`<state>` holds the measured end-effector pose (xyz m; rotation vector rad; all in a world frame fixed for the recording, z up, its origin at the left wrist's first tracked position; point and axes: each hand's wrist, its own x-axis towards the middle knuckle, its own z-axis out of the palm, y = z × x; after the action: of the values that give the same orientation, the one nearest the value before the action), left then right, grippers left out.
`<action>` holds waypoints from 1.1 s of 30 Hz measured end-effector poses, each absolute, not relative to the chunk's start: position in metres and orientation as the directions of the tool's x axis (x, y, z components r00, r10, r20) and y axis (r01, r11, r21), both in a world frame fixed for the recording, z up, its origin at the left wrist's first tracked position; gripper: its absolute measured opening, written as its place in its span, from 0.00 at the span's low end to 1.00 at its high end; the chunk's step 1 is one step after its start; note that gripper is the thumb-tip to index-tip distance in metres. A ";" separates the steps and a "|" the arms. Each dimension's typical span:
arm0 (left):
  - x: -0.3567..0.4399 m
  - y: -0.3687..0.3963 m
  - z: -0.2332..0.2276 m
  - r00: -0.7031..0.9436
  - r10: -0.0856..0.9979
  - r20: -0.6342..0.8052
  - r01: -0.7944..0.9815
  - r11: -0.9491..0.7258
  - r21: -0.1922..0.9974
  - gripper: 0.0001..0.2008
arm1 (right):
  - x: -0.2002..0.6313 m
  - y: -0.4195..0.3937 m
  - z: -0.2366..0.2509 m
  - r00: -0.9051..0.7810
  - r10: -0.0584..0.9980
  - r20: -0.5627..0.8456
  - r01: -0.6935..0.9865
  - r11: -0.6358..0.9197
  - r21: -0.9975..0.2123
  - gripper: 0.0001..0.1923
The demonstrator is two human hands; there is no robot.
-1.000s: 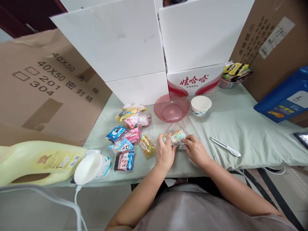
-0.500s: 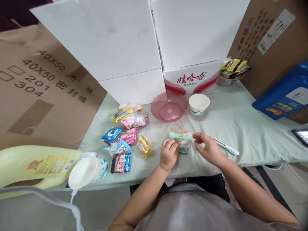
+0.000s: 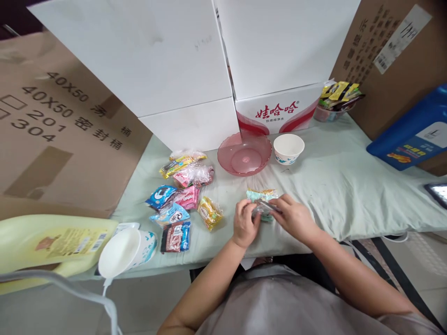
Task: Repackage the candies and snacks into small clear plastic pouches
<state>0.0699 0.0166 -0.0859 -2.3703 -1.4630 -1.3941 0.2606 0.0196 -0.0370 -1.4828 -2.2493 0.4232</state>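
- While the right hand [image 3: 295, 217] pinches a slim grey object [image 3: 268, 205], the left hand's [image 3: 245, 225] grip pinches clear wrapping of a green-and-gold packet [image 3: 261, 194].
- Packet between both hands, over cloth-covered bench [image 3: 344, 190].
- Left of it: yellow packet [image 3: 210, 213].
- Farther back: pink bowl [image 3: 244, 160], paper cup [image 3: 287, 158] just beside.

The left forearm [image 3: 213, 271] and right forearm [image 3: 349, 272] are extended and angled inward; the left hand [image 3: 245, 225] and right hand [image 3: 294, 217] are held close together, fingers [image 3: 281, 204] bent.
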 end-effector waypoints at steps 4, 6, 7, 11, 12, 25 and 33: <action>0.067 0.016 -0.088 0.082 0.693 0.716 0.728 -0.533 0.432 0.24 | 0.236 0.023 -0.028 -0.457 0.887 0.063 0.814 0.445 -0.373 0.12; 0.066 0.017 -0.088 0.080 0.745 0.662 0.723 -0.500 0.476 0.26 | 0.249 0.024 -0.027 -0.446 0.895 0.033 0.833 0.428 -0.351 0.12; 0.066 0.017 -0.088 0.077 0.775 0.627 0.719 -0.479 0.504 0.25 | 0.260 0.024 -0.027 -0.425 0.905 0.028 0.846 0.408 -0.343 0.12; 0.063 0.021 -0.090 0.025 0.846 0.533 0.633 -0.426 0.646 0.18 | 0.322 0.022 -0.031 -0.252 0.967 0.027 0.934 0.250 -0.257 0.11; 0.062 0.022 -0.091 -0.001 0.859 0.511 0.587 -0.414 0.696 0.16 | 0.338 0.021 -0.033 -0.190 0.981 0.027 0.957 0.191 -0.216 0.10; 0.054 0.019 -0.093 -0.382 0.808 0.448 0.440 -0.268 0.857 0.13 | 0.304 0.016 -0.027 -0.335 0.918 0.214 0.765 0.397 -0.507 0.13; 0.055 -0.011 -0.058 0.449 0.709 0.544 0.642 -0.680 0.356 0.16 | 0.285 0.016 -0.033 -0.409 0.884 -0.227 0.881 0.318 -0.350 0.12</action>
<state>0.0546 -0.0111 -0.0578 -2.7566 -1.2886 -1.1121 0.2846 0.0157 -0.0328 -1.7043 -2.5454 0.6698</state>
